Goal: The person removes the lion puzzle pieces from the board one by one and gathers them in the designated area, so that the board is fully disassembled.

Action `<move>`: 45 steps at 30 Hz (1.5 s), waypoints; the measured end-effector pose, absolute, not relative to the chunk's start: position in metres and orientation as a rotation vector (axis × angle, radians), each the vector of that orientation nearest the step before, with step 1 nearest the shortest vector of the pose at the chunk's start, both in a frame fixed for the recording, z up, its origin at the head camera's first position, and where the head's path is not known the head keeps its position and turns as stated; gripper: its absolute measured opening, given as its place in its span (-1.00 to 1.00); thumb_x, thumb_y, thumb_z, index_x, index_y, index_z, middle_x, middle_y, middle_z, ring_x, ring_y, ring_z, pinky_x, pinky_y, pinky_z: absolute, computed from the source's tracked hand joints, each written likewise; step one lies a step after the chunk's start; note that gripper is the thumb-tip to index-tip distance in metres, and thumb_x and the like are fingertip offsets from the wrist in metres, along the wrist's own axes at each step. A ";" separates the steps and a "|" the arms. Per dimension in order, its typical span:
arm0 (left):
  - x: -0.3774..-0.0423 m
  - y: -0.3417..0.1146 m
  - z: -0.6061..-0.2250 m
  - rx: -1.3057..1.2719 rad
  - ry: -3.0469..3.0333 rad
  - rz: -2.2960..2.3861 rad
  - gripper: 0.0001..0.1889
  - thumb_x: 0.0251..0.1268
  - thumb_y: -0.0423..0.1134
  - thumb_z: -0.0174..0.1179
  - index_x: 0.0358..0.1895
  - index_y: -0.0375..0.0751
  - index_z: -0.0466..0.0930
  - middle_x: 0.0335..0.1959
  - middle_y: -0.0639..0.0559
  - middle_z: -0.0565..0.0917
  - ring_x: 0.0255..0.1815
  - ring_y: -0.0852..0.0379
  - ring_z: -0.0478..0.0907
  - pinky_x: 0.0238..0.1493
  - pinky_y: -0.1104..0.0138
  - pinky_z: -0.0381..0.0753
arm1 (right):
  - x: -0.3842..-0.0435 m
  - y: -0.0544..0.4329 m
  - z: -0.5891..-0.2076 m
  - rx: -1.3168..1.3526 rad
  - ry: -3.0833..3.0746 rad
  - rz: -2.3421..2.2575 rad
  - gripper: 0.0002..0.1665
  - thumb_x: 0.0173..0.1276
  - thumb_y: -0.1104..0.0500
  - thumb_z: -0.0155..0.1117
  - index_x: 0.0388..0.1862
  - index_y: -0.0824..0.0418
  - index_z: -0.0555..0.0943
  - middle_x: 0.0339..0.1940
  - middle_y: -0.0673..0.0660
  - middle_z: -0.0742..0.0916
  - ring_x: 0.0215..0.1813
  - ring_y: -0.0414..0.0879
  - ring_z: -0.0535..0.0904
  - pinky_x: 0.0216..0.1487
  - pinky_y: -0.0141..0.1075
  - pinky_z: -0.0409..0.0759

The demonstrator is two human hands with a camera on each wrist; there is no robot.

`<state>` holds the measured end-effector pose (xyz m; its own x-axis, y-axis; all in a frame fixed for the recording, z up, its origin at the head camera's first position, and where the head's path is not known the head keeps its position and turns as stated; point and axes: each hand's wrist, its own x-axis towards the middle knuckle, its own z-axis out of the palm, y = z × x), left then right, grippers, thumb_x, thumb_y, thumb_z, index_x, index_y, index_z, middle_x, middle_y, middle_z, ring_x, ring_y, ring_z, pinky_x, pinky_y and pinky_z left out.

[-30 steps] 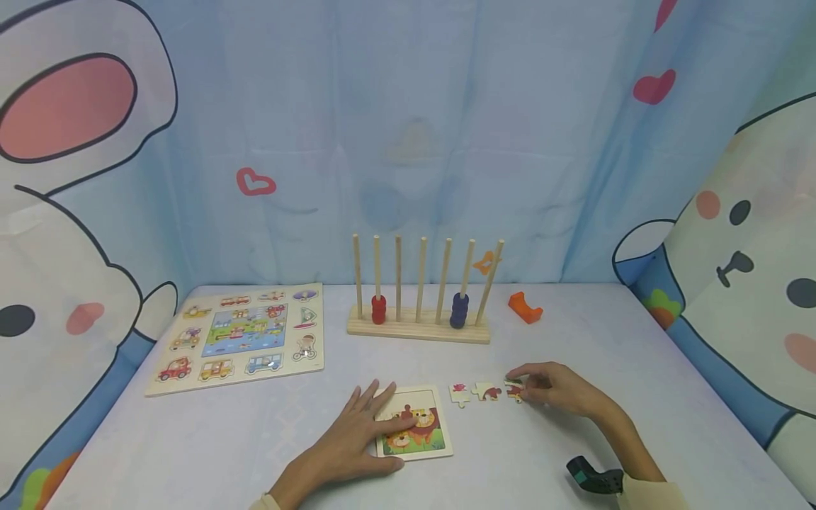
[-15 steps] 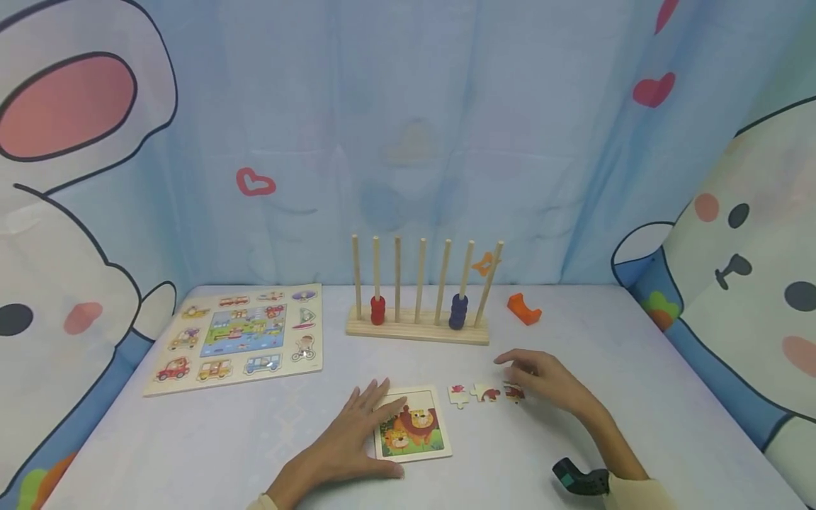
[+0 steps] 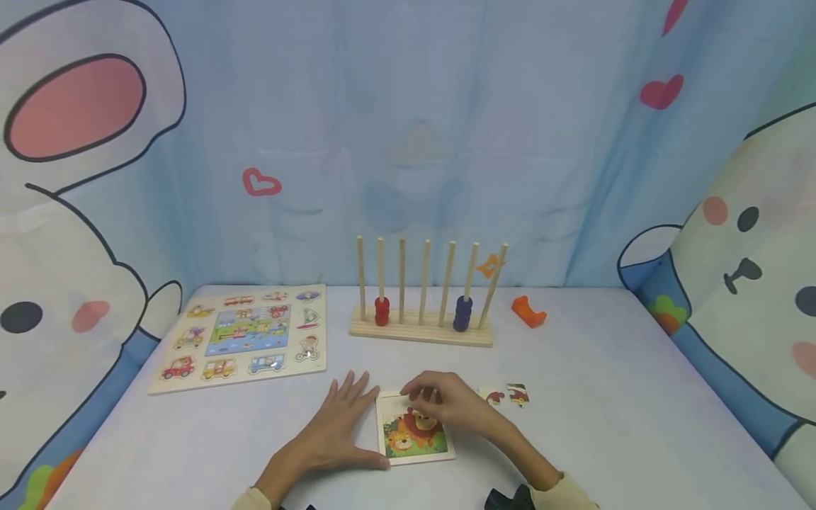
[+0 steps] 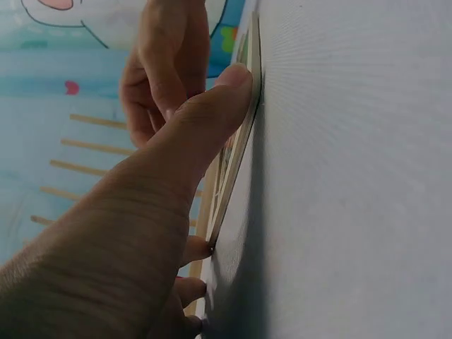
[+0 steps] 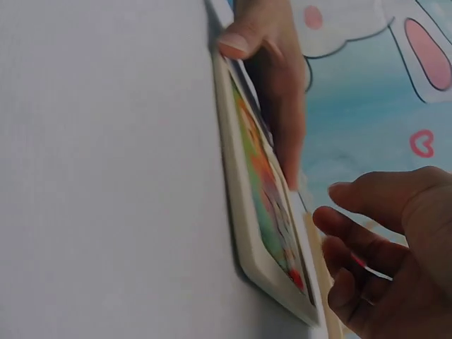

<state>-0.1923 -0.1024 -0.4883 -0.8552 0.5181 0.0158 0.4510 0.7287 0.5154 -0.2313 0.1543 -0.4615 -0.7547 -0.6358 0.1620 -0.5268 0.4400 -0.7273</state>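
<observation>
My left hand lies along the left side of a small square lion jigsaw board, fingers spread. Its thumb rests at the board's lower left corner, also seen in the left wrist view. Over the board's upper right part hovers my right hand, hiding some of the picture. Its fingers are loosely bent, and in the right wrist view a gap shows between thumb and index fingertip, with no piece visible there. Right of this hand lie two jigsaw pieces: one partly covered by the hand, one in full view.
Behind the board stands a wooden peg rack with red beads and dark blue beads. An orange curved block lies to its right. A larger vehicle puzzle board is at the back left. Blue cartoon curtains enclose the table.
My right hand has moved left from the loose pieces to above the lion board. The flower piece is no longer visible. My left hand has shifted slightly left on the board.
</observation>
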 end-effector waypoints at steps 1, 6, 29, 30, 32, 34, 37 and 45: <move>-0.192 -0.102 -0.488 0.794 2.797 0.786 0.16 -0.21 0.51 0.25 0.47 -0.11 0.16 0.55 -0.14 -0.03 0.56 -0.17 -0.26 0.49 -0.12 -0.30 | -0.230 0.151 -0.462 -1.043 2.532 -1.205 -0.77 0.30 0.27 0.29 -0.06 0.20 0.67 -0.31 -0.03 0.69 -0.36 -0.32 0.52 -0.36 -0.42 0.59; -0.193 -0.101 -0.487 0.796 2.792 0.783 0.15 -0.20 0.50 0.25 0.48 -0.10 0.15 0.56 -0.12 -0.04 0.56 -0.15 -0.27 0.49 -0.10 -0.30 | -0.228 0.147 -0.465 -1.008 2.493 -1.147 -0.74 0.28 0.27 0.31 -0.04 0.24 0.66 -0.38 -0.08 0.65 -0.43 -0.35 0.44 -0.43 -0.45 0.51; -0.193 -0.102 -0.488 0.786 2.796 0.754 0.15 -0.20 0.52 0.23 0.48 -0.08 0.15 0.56 -0.10 -0.03 0.57 -0.13 -0.26 0.51 -0.07 -0.29 | -0.225 0.144 -0.466 -1.002 2.487 -0.986 -0.78 0.26 0.20 0.35 -0.11 0.07 0.69 -0.32 -0.17 0.60 -0.31 -0.30 0.44 -0.27 -0.45 0.49; -0.193 -0.102 -0.488 0.789 2.798 0.753 0.15 -0.20 0.52 0.22 0.48 -0.08 0.16 0.56 -0.10 -0.03 0.57 -0.13 -0.26 0.51 -0.07 -0.29 | -0.225 0.144 -0.466 -1.002 2.483 -0.990 -0.78 0.25 0.20 0.35 -0.11 0.08 0.69 -0.31 -0.16 0.60 -0.30 -0.30 0.45 -0.25 -0.44 0.50; -0.193 -0.102 -0.488 0.794 2.801 0.754 0.15 -0.20 0.52 0.22 0.48 -0.08 0.16 0.56 -0.10 -0.03 0.57 -0.13 -0.26 0.51 -0.07 -0.29 | -0.225 0.143 -0.466 -1.012 2.484 -0.989 -0.78 0.24 0.21 0.36 -0.11 0.09 0.69 -0.29 -0.15 0.61 -0.28 -0.30 0.47 -0.23 -0.43 0.51; -0.193 -0.102 -0.488 0.799 2.804 0.757 0.15 -0.20 0.52 0.22 0.48 -0.09 0.16 0.56 -0.11 -0.03 0.57 -0.13 -0.25 0.51 -0.07 -0.28 | -0.225 0.142 -0.466 -1.021 2.487 -0.981 -0.77 0.24 0.21 0.36 -0.11 0.10 0.69 -0.29 -0.14 0.62 -0.27 -0.30 0.47 -0.23 -0.43 0.52; -0.193 -0.103 -0.488 0.801 2.805 0.761 0.15 -0.20 0.52 0.23 0.48 -0.09 0.16 0.55 -0.11 -0.02 0.56 -0.14 -0.25 0.51 -0.08 -0.28 | -0.225 0.142 -0.466 -1.027 2.493 -0.965 -0.77 0.24 0.22 0.36 -0.11 0.10 0.68 -0.28 -0.14 0.62 -0.27 -0.30 0.46 -0.22 -0.42 0.52; -0.193 -0.102 -0.488 0.797 2.805 0.759 0.15 -0.20 0.51 0.23 0.47 -0.09 0.17 0.55 -0.11 -0.02 0.56 -0.13 -0.25 0.50 -0.08 -0.28 | -0.224 0.141 -0.467 -1.005 2.498 -0.969 -0.77 0.24 0.24 0.36 -0.11 0.11 0.65 -0.27 -0.13 0.61 -0.25 -0.30 0.46 -0.18 -0.40 0.53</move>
<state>-0.1931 -0.1024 -0.4878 -0.8525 0.5225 0.0132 0.4579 0.7345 0.5009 -0.2245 0.1411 -0.4670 -0.7190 -0.6950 -0.0078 -0.5077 0.5328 -0.6770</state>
